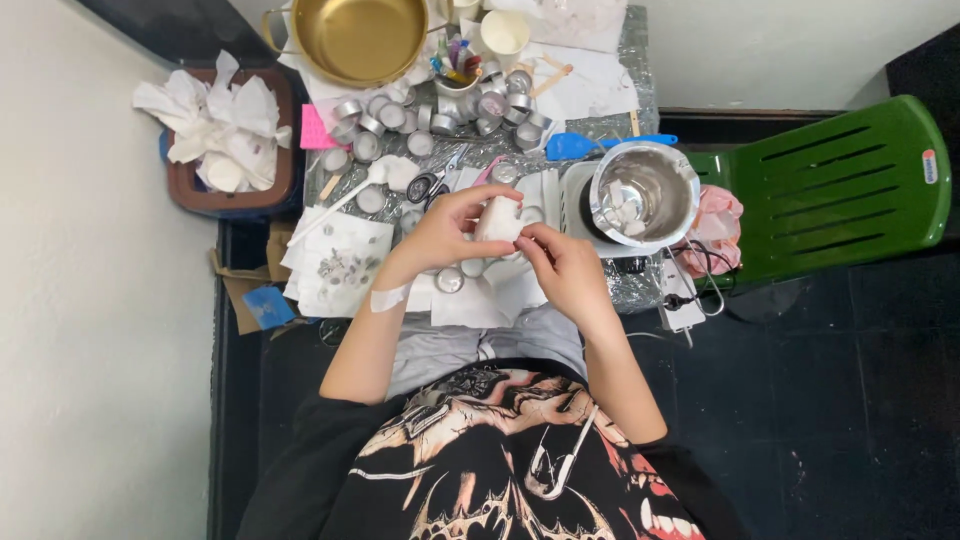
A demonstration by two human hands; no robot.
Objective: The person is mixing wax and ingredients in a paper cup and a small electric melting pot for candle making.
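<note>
My left hand (445, 228) grips a small white cup-like object (498, 220) over the near edge of a low foil-covered table (600, 128). My right hand (560, 265) meets it from the right, fingertips pinched at the object's lower side. A white plaster strip sits on my left wrist. Small round metal tins (449, 281) lie on white paper just under my hands.
A steel pot (645, 195) with white chunks sits right of my hands. Farther back are a gold bowl (358, 38), several small tins, scissors (434, 183), a blue spatula (590, 145). A bin of crumpled tissue (222, 125) stands left, a green chair (850, 180) right.
</note>
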